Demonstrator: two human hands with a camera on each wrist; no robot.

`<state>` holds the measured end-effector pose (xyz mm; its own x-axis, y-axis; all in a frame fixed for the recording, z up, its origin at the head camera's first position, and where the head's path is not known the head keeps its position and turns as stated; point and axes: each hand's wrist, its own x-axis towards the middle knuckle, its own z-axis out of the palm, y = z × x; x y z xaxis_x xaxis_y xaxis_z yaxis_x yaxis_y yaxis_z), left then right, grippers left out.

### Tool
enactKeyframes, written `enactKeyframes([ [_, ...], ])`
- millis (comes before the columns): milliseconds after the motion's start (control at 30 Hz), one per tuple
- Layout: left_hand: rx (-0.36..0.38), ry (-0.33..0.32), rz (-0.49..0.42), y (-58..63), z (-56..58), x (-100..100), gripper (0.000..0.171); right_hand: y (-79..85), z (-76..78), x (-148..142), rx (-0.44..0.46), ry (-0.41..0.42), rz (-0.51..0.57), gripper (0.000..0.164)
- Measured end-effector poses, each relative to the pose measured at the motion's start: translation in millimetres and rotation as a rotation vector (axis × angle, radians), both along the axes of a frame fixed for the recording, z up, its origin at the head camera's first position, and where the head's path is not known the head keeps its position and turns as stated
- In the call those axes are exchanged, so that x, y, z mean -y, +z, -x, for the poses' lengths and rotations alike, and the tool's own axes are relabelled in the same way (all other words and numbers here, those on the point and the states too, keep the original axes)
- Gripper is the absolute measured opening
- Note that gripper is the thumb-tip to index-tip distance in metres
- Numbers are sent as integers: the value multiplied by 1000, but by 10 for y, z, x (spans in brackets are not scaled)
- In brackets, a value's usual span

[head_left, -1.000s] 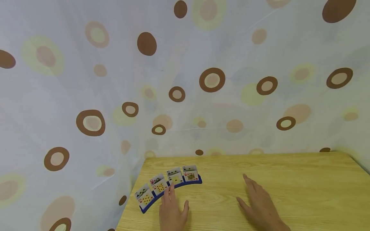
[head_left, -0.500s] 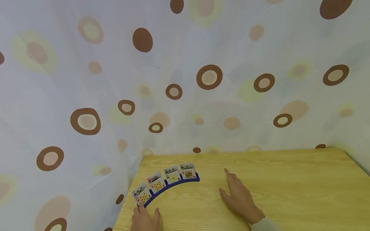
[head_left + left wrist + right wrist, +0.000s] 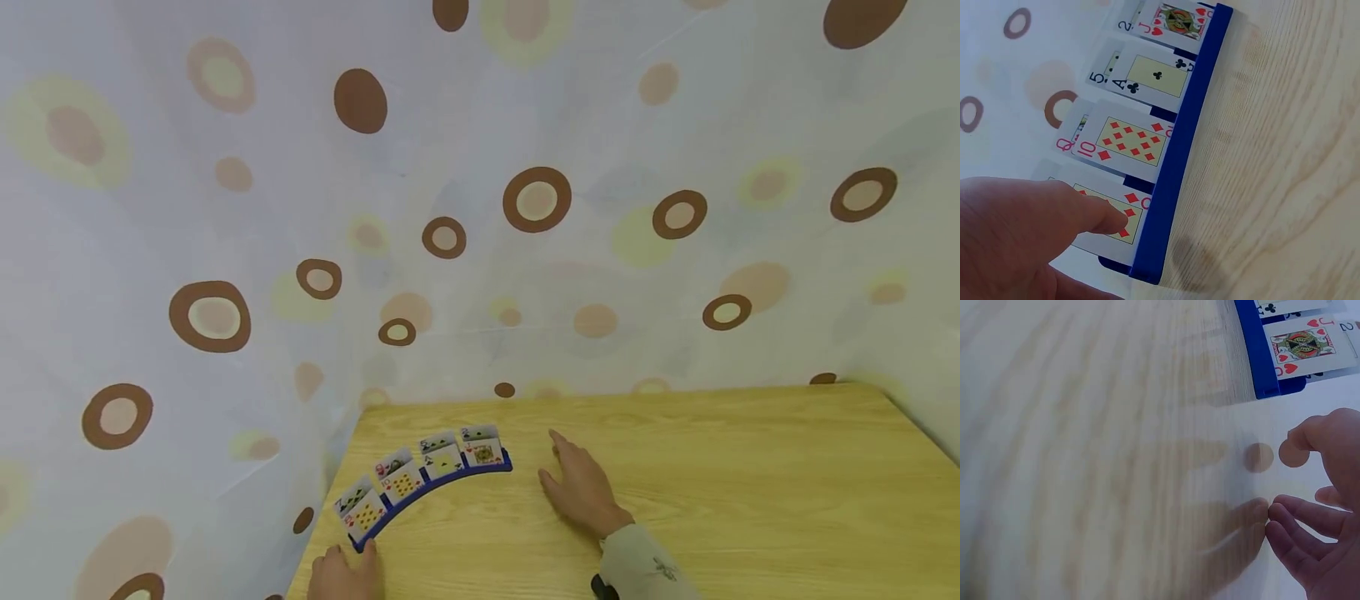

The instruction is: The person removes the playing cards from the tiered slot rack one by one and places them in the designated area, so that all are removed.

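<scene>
A curved blue playing card holder (image 3: 442,480) stands on the table with playing cards upright in pairs. Its front row shows a jack of hearts (image 3: 1177,22), an ace of clubs (image 3: 1157,76), a ten of diamonds (image 3: 1129,139) and another diamond card (image 3: 366,514). At the holder's near left end is my left hand (image 3: 345,577), thumb apart from the fingers. That thumb (image 3: 1107,215) overlaps the end diamond card in the left wrist view; the fingers are mostly hidden there. My right hand (image 3: 583,492) is right of the holder's far end, fingers extended, holding nothing.
The wooden table (image 3: 720,492) extends to the right of the holder. A spotted curtain (image 3: 630,275) hangs behind the table and along its left side. A light sleeve (image 3: 645,562) covers the right forearm, with a black band beside it.
My left hand has moved left and nearer me, from the holder's middle to its left end. My right hand has moved left toward the far end. The view shifts slightly.
</scene>
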<state>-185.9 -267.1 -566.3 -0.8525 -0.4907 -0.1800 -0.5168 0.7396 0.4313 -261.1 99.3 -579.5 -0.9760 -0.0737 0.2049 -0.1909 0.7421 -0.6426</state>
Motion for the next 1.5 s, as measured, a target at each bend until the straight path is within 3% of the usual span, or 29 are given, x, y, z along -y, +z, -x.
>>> enactKeyframes([
  [200,-46,-48,-111,16,76,66,87,4,118,86,34,20,38,73],
  [367,-57,-33,-131,-49,131,92,91,-88,212,239,74,59,167,70],
  [500,-71,-26,-111,-117,168,73,90,-128,259,325,72,77,202,68],
  [833,-72,31,-123,-125,159,27,77,-109,280,462,0,126,151,65],
  [1067,-109,-9,-85,-129,162,50,67,-104,325,512,-30,141,103,60],
  [1400,-115,-27,-54,-142,150,60,57,-117,366,533,25,131,82,45],
  [1500,-117,-29,-43,-139,161,71,55,-116,366,530,2,134,90,42],
])
